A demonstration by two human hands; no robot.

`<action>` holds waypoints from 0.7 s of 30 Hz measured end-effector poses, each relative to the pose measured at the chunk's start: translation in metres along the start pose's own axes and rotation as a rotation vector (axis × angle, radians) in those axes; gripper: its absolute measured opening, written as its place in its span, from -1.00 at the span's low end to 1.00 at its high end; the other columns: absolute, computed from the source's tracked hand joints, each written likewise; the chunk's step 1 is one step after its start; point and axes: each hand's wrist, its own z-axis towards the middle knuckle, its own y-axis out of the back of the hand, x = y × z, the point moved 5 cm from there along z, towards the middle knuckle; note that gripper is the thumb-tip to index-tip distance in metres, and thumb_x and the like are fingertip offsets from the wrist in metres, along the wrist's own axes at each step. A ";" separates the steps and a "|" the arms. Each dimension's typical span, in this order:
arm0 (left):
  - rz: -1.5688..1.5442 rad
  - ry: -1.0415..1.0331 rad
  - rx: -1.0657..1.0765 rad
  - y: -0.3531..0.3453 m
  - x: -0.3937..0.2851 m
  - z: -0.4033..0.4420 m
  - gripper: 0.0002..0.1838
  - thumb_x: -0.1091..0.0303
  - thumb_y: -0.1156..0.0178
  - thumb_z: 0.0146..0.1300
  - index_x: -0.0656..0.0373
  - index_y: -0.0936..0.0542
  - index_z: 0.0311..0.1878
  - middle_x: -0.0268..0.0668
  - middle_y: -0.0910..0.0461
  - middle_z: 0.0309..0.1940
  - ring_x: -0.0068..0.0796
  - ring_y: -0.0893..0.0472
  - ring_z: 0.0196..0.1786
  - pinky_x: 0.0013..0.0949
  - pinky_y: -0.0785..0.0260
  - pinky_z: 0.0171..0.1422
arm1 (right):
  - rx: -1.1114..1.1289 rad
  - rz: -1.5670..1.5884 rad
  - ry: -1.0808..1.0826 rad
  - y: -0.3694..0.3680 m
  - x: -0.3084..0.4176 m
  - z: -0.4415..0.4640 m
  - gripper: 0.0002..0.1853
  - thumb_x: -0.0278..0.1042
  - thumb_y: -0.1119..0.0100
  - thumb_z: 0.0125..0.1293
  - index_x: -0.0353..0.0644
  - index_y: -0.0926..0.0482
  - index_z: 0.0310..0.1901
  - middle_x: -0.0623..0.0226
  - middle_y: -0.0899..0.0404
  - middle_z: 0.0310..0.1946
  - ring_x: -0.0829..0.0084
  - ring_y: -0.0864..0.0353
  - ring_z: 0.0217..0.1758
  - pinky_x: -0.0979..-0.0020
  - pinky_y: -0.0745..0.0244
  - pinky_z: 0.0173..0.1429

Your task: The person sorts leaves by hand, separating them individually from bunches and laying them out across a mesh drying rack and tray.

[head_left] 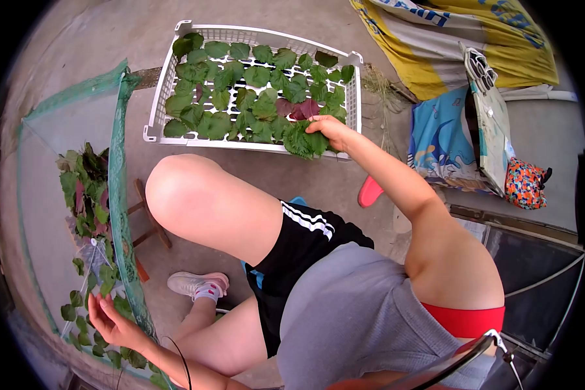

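A white plastic crate [248, 144] is lined with rows of green leaves [257, 76], a few of them purple. At its near right edge, my right hand [330, 130] pinches a green leaf bunch [303, 140] by its end. My left hand [115, 322], fingers apart, is at the lower left, over a green-edged mesh screen [118, 162]. Loose leaves [78, 316] lie around and beyond its fingertips, and nothing shows between the fingers. A larger pile of green and purple leaves [84, 188] rests farther up the screen.
A wooden stand [151, 218] shows beside the screen. At the right are a yellow and white sack [429, 49], a blue patterned cloth [439, 136], a leaning board [489, 123] and a colourful bag [525, 184]. A red slipper [370, 192] lies on the floor.
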 end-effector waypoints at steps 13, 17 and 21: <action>0.000 -0.004 0.024 0.004 0.009 0.001 -0.67 0.45 -0.03 0.39 0.38 -0.42 0.16 -0.14 -0.48 0.06 -0.41 -0.53 0.03 -0.42 -0.48 0.13 | -0.445 -0.044 0.290 0.111 0.083 0.008 -0.99 -0.51 -0.11 0.00 -0.18 -0.51 -0.49 0.39 -0.48 -0.49 0.47 -0.41 -0.38 0.42 -0.34 -0.21; -0.008 0.000 0.021 0.005 0.011 0.002 -0.67 0.45 -0.02 0.39 0.38 -0.43 0.16 -0.15 -0.48 0.06 -0.41 -0.53 0.02 -0.42 -0.48 0.13 | -0.440 -0.103 0.256 0.106 0.077 0.013 -0.98 -0.51 -0.10 0.00 -0.18 -0.51 -0.49 0.38 -0.49 -0.50 0.46 -0.42 -0.40 0.40 -0.35 -0.24; 0.017 -0.006 0.024 0.005 0.015 0.002 -0.68 0.46 -0.02 0.39 0.38 -0.43 0.15 -0.15 -0.49 0.06 -0.42 -0.54 0.01 -0.42 -0.49 0.12 | -0.409 -0.186 0.246 0.085 0.054 0.018 -0.93 -0.56 -0.08 -0.04 -0.20 -0.51 -0.46 0.36 -0.51 -0.47 0.47 -0.42 -0.42 0.41 -0.35 -0.28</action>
